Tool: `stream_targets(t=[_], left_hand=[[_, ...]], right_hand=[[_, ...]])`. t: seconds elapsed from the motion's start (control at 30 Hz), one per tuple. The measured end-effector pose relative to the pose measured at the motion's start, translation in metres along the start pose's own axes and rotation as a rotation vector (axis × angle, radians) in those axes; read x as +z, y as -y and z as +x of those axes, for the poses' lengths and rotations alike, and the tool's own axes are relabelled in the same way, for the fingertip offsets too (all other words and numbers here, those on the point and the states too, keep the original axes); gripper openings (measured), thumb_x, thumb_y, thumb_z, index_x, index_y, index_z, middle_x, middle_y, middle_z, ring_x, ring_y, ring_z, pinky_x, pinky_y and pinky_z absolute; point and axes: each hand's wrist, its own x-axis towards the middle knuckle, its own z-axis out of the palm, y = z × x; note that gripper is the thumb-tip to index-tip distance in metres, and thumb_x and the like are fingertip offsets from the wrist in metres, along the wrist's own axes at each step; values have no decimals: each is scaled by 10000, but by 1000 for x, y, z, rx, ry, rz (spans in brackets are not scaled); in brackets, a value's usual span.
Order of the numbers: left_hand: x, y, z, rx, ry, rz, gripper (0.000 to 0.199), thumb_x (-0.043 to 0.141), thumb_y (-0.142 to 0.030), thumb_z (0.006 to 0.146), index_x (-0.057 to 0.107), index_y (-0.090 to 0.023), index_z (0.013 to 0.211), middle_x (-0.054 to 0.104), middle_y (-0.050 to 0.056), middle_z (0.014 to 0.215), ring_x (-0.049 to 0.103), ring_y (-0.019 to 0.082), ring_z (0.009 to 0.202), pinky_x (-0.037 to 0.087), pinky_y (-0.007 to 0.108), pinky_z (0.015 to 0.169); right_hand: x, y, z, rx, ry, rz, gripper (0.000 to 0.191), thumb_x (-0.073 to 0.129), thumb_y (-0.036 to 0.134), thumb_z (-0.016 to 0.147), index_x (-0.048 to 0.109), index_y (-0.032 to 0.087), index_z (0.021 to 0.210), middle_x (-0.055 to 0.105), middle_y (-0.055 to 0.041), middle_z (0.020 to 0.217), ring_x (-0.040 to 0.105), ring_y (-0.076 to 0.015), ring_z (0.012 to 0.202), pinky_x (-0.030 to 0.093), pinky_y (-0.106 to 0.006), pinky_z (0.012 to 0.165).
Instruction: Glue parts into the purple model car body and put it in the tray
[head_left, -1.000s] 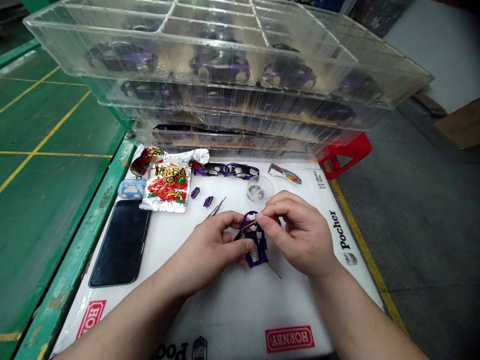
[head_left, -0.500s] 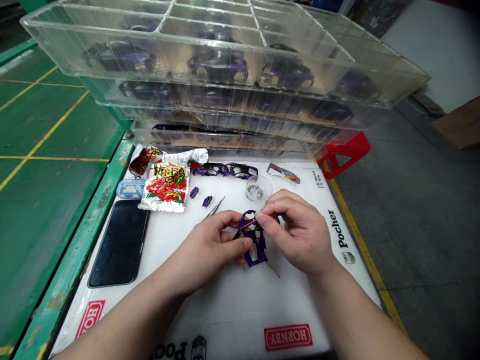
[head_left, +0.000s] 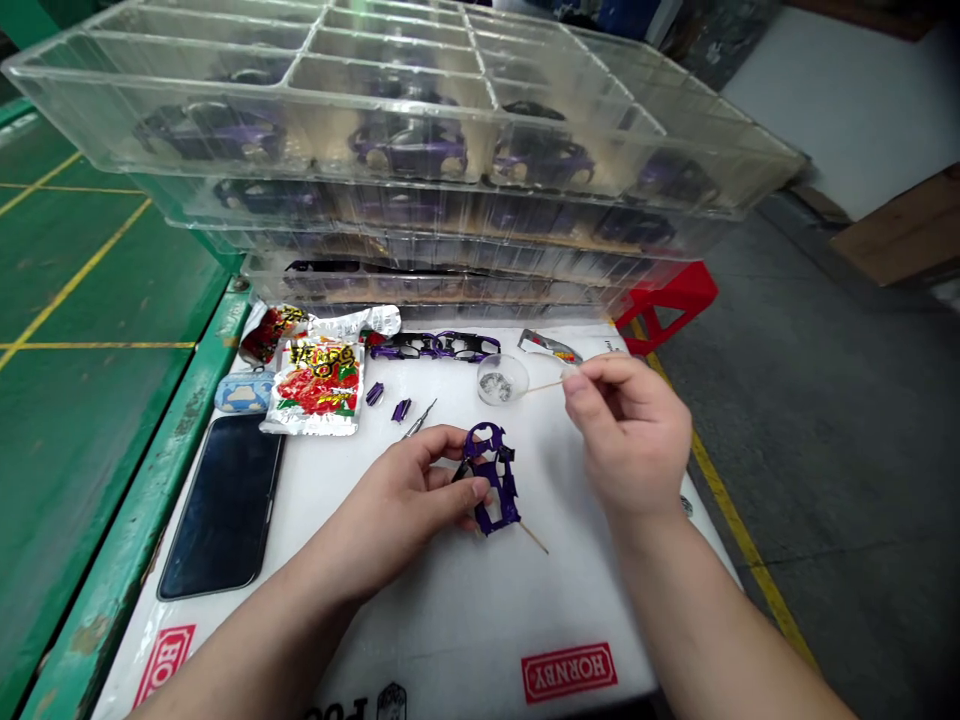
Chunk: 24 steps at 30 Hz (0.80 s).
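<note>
Left fingers [head_left: 466,493] gripping purple frame [head_left: 489,468], right fingers [head_left: 588,404] pinching thin stick [head_left: 543,386], red HORNBY label [head_left: 568,673]

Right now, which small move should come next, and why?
Perhaps ease the thin stick left over the silvery contents: the right hand holds it with its tip by the rim of the clear dish, while the left hand holds the purple frame.

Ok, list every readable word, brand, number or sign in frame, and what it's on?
"HORNBY": red rectangular label on the white sheet-covered work surface.
"HO", rest covered: second red label, left side.
"Poc", cut off: large black print, near edge.
Too small or blurred: silver-and-red foil packet, grey foil sachet, black emblem, tiny black print at far right.
</note>
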Motion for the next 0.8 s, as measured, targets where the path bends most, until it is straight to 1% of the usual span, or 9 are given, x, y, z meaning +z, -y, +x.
stream_targets(t=[0.07, 0.1, 0.17, 0.23, 0.3, 0.4, 0.57, 0.67, 0.8], left_hand=[[-1, 0, -1, 12, 9, 8, 451, 970, -451, 905, 759, -194, 1210, 829, 53, 1029, 756, 180, 830, 619, 301, 802], [-2, -1, -1, 16, 12, 10, 435, 963, -444, 917, 759, -196, 1209, 827, 43, 1001, 750, 170, 817, 613, 291, 808], [-3, -2, -2, 21, 6, 13, 421, 961, -431, 923, 759, -200, 1212, 824, 28, 964, 737, 153, 794, 603, 274, 809], [-2, -4, -2, 17, -9, 18, 427, 962, -426, 918, 761, -199, 1218, 828, 32, 961, 731, 154, 786, 599, 271, 799], [-2, -6, -2, 16, -20, 32, 441, 958, -432, 914, 763, -192, 1228, 838, 49, 982, 730, 164, 791, 602, 282, 793], [-1, -8, -1, 16, -42, 61, 466, 952, -449, 910, 762, -189, 1247, 849, 69, 1019, 731, 178, 795, 606, 303, 793], [-1, -7, -2, 24, -35, 77, 442, 934, -459, 926, 766, -190, 1234, 851, 82, 1057, 758, 212, 867, 615, 329, 822], [0, -8, -2, 30, -30, 73, 432, 932, -454, 930, 765, -189, 1228, 847, 82, 1058, 764, 219, 879, 613, 331, 816], [0, -8, -3, 42, -37, 64, 427, 930, -436, 937, 760, -183, 1235, 843, 84, 1059, 757, 211, 861, 607, 323, 805]], right_hand=[[-5, -13, 7, 118, -109, -45, 183, 833, 391, 1076, 785, 217, 1043, 672, -18, 870, 580, -172, 713, 458, -296, 641], [-7, -19, 10, 167, -141, -83, 236, 833, 439, 1062, 783, 211, 1032, 667, -18, 849, 560, -172, 692, 446, -297, 630], [-11, -29, 16, 214, -155, -188, 295, 806, 492, 1029, 777, 201, 990, 678, -27, 845, 552, -180, 687, 440, -305, 628], [-13, -34, 19, 217, -104, -308, 290, 761, 485, 1005, 776, 199, 954, 695, -37, 858, 570, -192, 705, 453, -321, 657], [-12, -35, 19, 195, -28, -401, 257, 721, 443, 996, 775, 201, 930, 698, -38, 866, 583, -199, 722, 460, -335, 692], [-7, -33, 18, 141, 42, -455, 216, 681, 381, 1013, 768, 204, 925, 688, -38, 895, 594, -201, 744, 458, -337, 703], [-2, -32, 15, 87, 66, -495, 170, 670, 319, 1034, 760, 204, 948, 677, -37, 913, 604, -208, 759, 468, -341, 707], [-3, -36, 15, 94, 84, -524, 149, 672, 287, 1042, 762, 202, 958, 683, -39, 933, 614, -215, 775, 473, -348, 726], [-4, -39, 16, 108, 147, -548, 114, 701, 241, 1034, 775, 205, 956, 711, -42, 967, 653, -233, 845, 482, -358, 799]])
